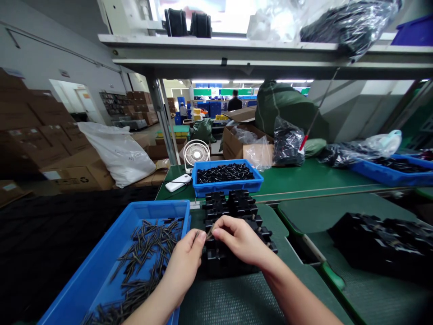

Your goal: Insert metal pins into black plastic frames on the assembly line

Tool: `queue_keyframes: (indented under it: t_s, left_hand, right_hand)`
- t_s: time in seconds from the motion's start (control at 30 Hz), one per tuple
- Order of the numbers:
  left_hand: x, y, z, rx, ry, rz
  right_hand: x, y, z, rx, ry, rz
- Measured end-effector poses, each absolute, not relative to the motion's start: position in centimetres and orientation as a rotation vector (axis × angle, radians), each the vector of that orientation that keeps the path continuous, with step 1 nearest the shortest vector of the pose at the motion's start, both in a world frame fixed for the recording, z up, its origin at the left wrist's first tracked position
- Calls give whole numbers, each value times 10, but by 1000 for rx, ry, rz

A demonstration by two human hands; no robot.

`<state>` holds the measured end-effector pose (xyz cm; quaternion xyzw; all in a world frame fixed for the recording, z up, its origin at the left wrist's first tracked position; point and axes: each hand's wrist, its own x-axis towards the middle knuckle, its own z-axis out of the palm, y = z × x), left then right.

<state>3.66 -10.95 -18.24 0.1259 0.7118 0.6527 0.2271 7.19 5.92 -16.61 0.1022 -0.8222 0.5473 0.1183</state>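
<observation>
My left hand (pixel 188 253) is closed in a pinch, with the end of a thin pin showing by the thumb. My right hand (pixel 238 239) also pinches a thin brownish metal pin (pixel 210 233), its fingertips almost touching the left thumb. Both hands are just above a block of black moulded plastic parts (pixel 216 264), which stands on the green work surface and is partly hidden by my hands. To the left, a large blue bin (pixel 101 266) holds many loose thin pins (pixel 150 241) of the same look; my left forearm passes over its right side.
Behind the parts, a smaller blue tray (pixel 228 187) contains small black pieces. A white fan (pixel 196 154) and a white power bank (pixel 178 183) are beside it. More black parts (pixel 382 246) rest at right. A shelf (pixel 237 54) crosses overhead, and a red-tipped tool (pixel 303 143) hangs from it.
</observation>
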Motion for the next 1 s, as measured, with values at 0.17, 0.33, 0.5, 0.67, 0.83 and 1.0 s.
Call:
queue_keyframes:
  t_s: [0.17,0.33,0.5,0.67,0.83,1.0]
  left_hand:
    - [36,-104,-187,211,1797,1997]
    - [31,-106,-181,63,1750,2120]
    - [23,-114,-172,-3,1756,2328]
    - [21,-112,-182,24,1815,2191]
    - [22,-107,-196,46,1824,2098]
    - [23,-106,-198,67,1826,2055]
  right_hand:
    - [70,54,-169,304,-2428,1480]
    - [71,46,-172,345,-2421,1333]
    - [67,56,-169,312,-2434,1175]
    - [52,74,-174,249,-2547,795]
    - [44,79,-181,227,-2615,619]
    - [41,78,-180,243,-2596,642]
